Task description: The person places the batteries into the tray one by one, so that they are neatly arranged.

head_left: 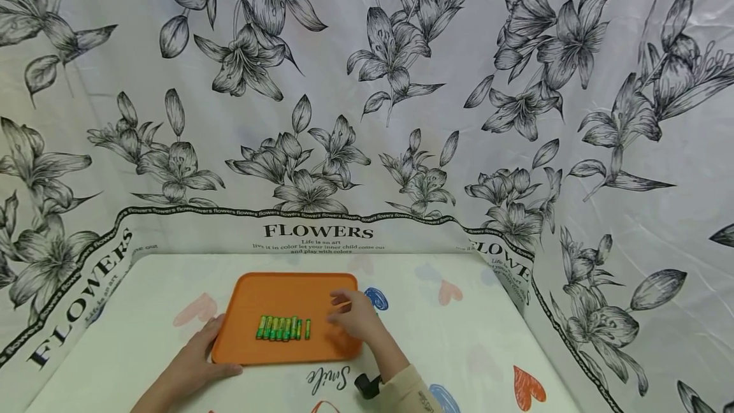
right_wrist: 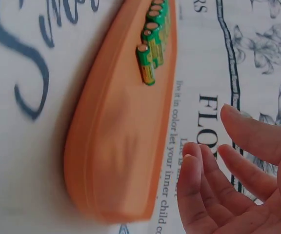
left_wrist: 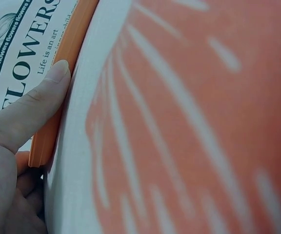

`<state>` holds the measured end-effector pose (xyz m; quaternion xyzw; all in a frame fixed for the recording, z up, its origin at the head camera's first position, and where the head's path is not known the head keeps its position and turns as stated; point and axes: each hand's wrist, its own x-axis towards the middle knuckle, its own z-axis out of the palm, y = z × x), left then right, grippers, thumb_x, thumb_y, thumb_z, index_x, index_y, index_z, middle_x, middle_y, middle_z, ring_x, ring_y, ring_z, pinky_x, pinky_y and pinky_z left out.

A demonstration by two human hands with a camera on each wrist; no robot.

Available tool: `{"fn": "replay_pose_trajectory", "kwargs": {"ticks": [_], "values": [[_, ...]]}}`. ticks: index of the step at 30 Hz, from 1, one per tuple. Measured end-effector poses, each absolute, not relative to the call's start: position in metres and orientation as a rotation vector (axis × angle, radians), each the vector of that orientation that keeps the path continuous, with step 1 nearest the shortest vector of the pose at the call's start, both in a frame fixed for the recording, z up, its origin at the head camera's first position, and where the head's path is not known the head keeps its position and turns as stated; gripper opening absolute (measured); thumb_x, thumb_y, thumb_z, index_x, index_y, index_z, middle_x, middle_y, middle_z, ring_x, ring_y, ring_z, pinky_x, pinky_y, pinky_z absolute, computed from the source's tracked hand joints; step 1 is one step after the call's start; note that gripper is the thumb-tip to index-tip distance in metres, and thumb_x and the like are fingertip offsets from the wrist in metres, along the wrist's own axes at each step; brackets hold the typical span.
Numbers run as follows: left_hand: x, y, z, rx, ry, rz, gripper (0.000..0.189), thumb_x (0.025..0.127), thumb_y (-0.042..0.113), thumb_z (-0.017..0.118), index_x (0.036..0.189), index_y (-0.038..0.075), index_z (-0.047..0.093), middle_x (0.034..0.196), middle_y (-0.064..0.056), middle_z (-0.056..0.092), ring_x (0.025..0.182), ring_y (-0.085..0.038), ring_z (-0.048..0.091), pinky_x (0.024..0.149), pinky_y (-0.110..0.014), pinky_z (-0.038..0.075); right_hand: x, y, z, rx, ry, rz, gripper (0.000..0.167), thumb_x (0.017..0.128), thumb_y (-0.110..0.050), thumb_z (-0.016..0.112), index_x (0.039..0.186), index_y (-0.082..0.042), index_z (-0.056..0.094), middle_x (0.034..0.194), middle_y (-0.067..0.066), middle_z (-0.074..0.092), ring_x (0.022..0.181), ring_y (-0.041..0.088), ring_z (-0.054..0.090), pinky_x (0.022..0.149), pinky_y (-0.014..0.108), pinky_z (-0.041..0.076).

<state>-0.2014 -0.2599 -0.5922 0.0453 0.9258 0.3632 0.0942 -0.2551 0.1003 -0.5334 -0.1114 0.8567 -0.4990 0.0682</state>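
An orange tray (head_left: 321, 295) lies on the table. Inside it, several green and yellow batteries (head_left: 278, 328) stand side by side in a row; one slim battery (head_left: 308, 329) is slightly apart at the right end. My left hand (head_left: 201, 355) grips the tray's near left corner, the thumb (left_wrist: 52, 85) against the rim and the other fingers partly hidden beyond it. Over the tray's right side hovers my right hand (head_left: 352, 317), fingers loosely bent and holding nothing. In the right wrist view, that slim end battery (right_wrist: 146, 66) is nearest to it.
A white tablecloth (head_left: 459, 336) with hearts and lettering covers the table. Flower-printed curtains (head_left: 401, 164) hang behind and along both sides. A small black object (head_left: 367, 386) sits at the right sleeve (head_left: 410, 391).
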Motion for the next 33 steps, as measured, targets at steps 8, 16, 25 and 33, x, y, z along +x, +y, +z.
{"fn": "replay_pose_trajectory", "kwargs": {"ticks": [8,16,25,33], "values": [[-0.202,-0.26,-0.592,0.114,2.724,1.074,0.13,0.07,0.056,0.086,0.16,-0.002,0.013,0.163,-0.034,0.013,0.147,-0.057,0.013,0.112,-0.076,0.018,-0.258,0.13,-0.533,-0.327,2.608,-1.566,0.05,0.084,-0.008,0.081,0.131,-0.006,0.064,0.12,0.017,0.068,0.095,0.019,0.068,0.075,0.031,0.059],[-0.202,-0.259,-0.591,0.111,2.72,1.076,0.13,0.07,0.057,0.086,0.16,-0.003,0.013,0.162,-0.034,0.013,0.147,-0.057,0.013,0.113,-0.076,0.017,-0.259,0.16,-0.539,-0.23,2.605,-1.623,0.055,0.084,-0.007,0.081,0.135,-0.006,0.062,0.126,0.018,0.066,0.096,0.02,0.068,0.074,0.033,0.061],[-0.203,-0.258,-0.589,0.1,2.715,1.069,0.13,0.071,0.056,0.086,0.16,-0.002,0.012,0.163,-0.033,0.012,0.148,-0.056,0.012,0.113,-0.075,0.017,-0.26,0.19,-0.549,-0.181,2.616,-1.605,0.061,0.078,0.0,0.083,0.135,-0.003,0.061,0.126,0.02,0.066,0.102,0.029,0.067,0.076,0.033,0.061],[-0.201,-0.259,-0.589,0.14,2.722,1.083,0.127,0.073,0.053,0.086,0.16,-0.003,0.013,0.163,-0.034,0.013,0.148,-0.056,0.013,0.113,-0.076,0.018,-0.262,0.199,-0.562,-0.103,2.571,-1.536,0.065,0.074,0.002,0.086,0.134,-0.004,0.063,0.128,0.016,0.065,0.103,0.024,0.063,0.082,0.036,0.06]]}}
